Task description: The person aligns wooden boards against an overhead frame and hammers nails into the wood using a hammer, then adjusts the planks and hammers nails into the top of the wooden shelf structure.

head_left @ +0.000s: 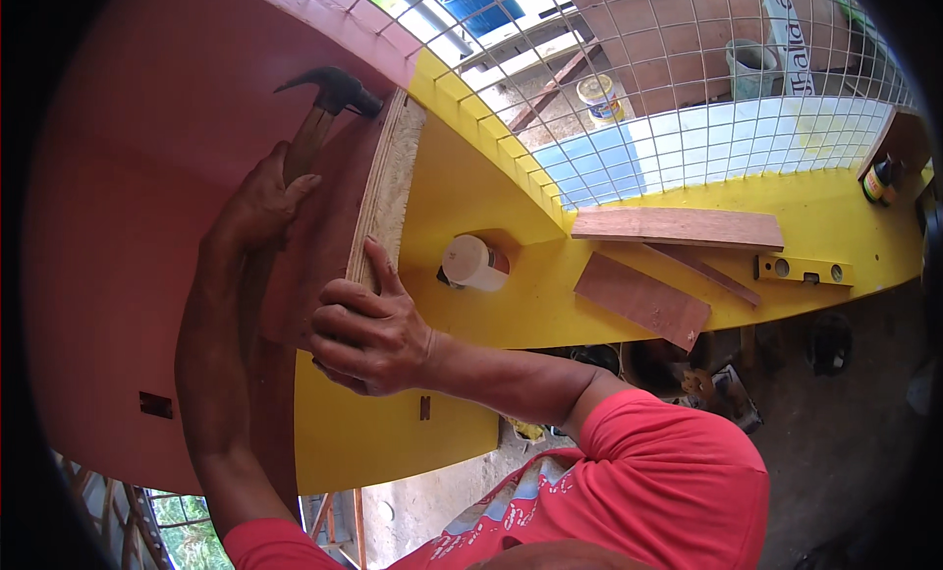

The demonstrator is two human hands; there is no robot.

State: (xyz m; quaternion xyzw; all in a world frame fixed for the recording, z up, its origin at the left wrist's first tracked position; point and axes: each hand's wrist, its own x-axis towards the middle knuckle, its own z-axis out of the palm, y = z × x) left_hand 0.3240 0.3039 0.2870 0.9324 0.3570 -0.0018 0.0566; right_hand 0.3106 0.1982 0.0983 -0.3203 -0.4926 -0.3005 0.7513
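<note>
My left hand (263,205) is closed around the wooden handle of a claw hammer (332,91). The hammer's striking face is close to the top end of an upright plywood panel (391,172); whether they touch, I cannot tell. Lower down, my right hand (371,332) grips the panel's front edge, with the index finger stretched along the edge and the other fingers curled. The panel stands between a pink wall (147,226) and a yellow surface (462,177).
A white cylindrical container (473,263) is right of the panel. Farther right lie wood boards (678,226), a yellow spirit level (804,271) and a dark bottle (877,180). Wire mesh (678,69) rises at the back, with buckets (599,99) beyond it.
</note>
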